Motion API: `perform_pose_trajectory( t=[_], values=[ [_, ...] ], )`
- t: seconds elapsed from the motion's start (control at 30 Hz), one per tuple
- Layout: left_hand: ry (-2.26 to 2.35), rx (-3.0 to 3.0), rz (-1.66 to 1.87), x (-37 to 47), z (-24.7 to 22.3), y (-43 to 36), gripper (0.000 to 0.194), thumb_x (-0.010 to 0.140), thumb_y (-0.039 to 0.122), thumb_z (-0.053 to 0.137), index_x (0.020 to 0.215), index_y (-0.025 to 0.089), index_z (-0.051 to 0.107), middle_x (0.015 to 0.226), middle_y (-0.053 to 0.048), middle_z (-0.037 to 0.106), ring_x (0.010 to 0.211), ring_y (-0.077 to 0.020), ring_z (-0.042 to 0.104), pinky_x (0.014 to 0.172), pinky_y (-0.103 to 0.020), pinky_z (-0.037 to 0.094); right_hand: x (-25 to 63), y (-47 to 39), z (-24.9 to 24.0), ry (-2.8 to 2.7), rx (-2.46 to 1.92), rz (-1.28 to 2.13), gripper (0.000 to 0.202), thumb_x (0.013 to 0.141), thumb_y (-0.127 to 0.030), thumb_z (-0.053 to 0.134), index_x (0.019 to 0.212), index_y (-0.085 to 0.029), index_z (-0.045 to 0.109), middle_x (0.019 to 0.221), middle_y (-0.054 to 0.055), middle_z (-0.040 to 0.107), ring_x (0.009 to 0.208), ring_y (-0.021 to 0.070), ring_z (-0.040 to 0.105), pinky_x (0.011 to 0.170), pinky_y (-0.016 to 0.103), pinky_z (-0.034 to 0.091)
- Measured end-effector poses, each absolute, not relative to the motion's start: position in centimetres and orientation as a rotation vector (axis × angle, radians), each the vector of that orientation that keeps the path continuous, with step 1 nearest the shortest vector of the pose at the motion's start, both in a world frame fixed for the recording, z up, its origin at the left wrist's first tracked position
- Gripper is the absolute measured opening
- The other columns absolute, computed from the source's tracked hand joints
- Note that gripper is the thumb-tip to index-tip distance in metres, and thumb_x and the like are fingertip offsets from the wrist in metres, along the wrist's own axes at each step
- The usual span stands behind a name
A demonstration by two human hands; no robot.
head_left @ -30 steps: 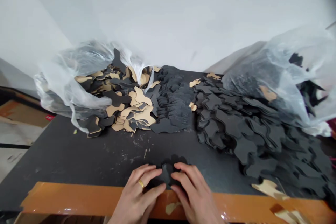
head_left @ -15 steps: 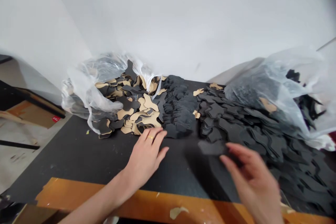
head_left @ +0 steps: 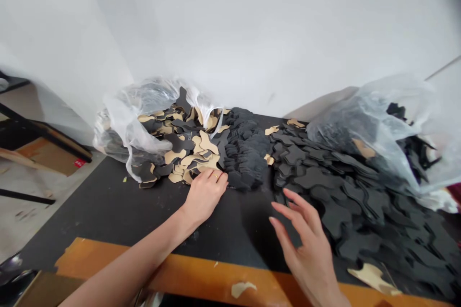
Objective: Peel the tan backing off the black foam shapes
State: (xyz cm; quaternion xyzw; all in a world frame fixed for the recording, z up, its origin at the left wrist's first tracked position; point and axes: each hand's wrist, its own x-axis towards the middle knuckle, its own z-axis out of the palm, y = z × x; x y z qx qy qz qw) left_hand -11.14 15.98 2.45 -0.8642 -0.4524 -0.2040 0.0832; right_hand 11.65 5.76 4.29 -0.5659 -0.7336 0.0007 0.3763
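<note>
- Two groups of black cut-outs on the tabletop (head_left: 126,211): row (head_left: 248,153) toward the far edge, centrally; heap (head_left: 324,177) spread along the right side.
- Left hand (head_left: 206,195), ringed, at the near margin of the beige-and-black cut-outs (head_left: 207,144), left of the row; fingers together, curled downward, grip hidden.
- Right hand (head_left: 306,235), empty, beside the heap's near-left border; fingers apart.
- Translucent bags near the far-left (head_left: 124,127) and far-right (head_left: 382,120) corners.
- Brown tape (head_left: 194,273) along the near edge.
</note>
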Motion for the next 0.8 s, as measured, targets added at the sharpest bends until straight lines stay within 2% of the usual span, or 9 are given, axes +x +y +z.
perform_pose_trajectory(
  t=[0.2, 0.3, 0.4, 0.57, 0.7, 0.8],
  values=[
    [-1.351, -2.534, -0.657, -11.3, 1.6, 16.1, 0.017, 0.097, 0.012, 0.053, 0.110, 0.014, 0.063, 0.105, -0.010, 0.069, 0.093, -0.0211, 0.066, 0.076, -0.031, 0.055, 9.8, 7.1, 2.9, -1.989, -1.389, 0.074, 0.021, 0.095, -0.019, 0.053, 0.113, -0.021, 0.064, 0.129, 0.015, 0.057, 0.117, 0.0276, 0.059, 0.094, 0.048, 0.056],
    [-1.363, -2.527, -0.651, -11.3, 1.5, 16.0, 0.018, 0.097, 0.012, 0.053, 0.111, 0.013, 0.064, 0.101, -0.010, 0.068, 0.092, -0.0212, 0.065, 0.073, -0.031, 0.055, 9.3, 7.8, 2.4, -2.031, -1.411, 0.133, 0.020, 0.095, -0.022, 0.053, 0.112, -0.020, 0.065, 0.127, 0.015, 0.059, 0.112, 0.0261, 0.064, 0.091, 0.043, 0.059],
    [-1.371, -2.527, -0.635, -11.2, 1.9, 15.9, 0.016, 0.096, 0.013, 0.054, 0.106, 0.013, 0.066, 0.096, -0.009, 0.068, 0.093, -0.0233, 0.064, 0.072, -0.032, 0.054, 8.9, 8.3, 2.1, -2.041, -1.425, 0.161, 0.020, 0.095, -0.023, 0.053, 0.111, -0.020, 0.064, 0.127, 0.015, 0.059, 0.112, 0.0263, 0.064, 0.092, 0.044, 0.058],
    [-1.398, -2.565, -0.607, -11.1, 2.8, 15.5, 0.016, 0.095, 0.010, 0.054, 0.104, 0.014, 0.067, 0.095, -0.009, 0.068, 0.091, -0.0234, 0.062, 0.074, -0.033, 0.052, 8.7, 8.9, 1.7, -2.059, -1.421, 0.176, 0.025, 0.096, -0.021, 0.052, 0.119, -0.018, 0.061, 0.136, 0.017, 0.052, 0.121, 0.0282, 0.057, 0.096, 0.049, 0.055],
    [-1.447, -2.627, -0.623, -11.2, 4.1, 14.8, 0.017, 0.094, 0.011, 0.055, 0.105, 0.015, 0.067, 0.095, -0.008, 0.067, 0.094, -0.0247, 0.061, 0.079, -0.036, 0.051, 8.5, 9.1, 1.9, -2.073, -1.387, 0.168, 0.031, 0.096, -0.020, 0.052, 0.127, -0.019, 0.056, 0.145, 0.017, 0.043, 0.131, 0.0303, 0.046, 0.102, 0.053, 0.050],
    [-1.454, -2.729, -0.649, -11.5, 5.4, 13.5, 0.012, 0.096, 0.018, 0.056, 0.102, 0.019, 0.067, 0.092, -0.003, 0.067, 0.086, -0.0187, 0.064, 0.074, -0.028, 0.051, 8.6, 8.9, 2.3, -2.056, -1.315, 0.125, 0.035, 0.094, -0.019, 0.056, 0.129, -0.021, 0.055, 0.150, 0.016, 0.037, 0.137, 0.0336, 0.038, 0.105, 0.057, 0.045]
  ],
)
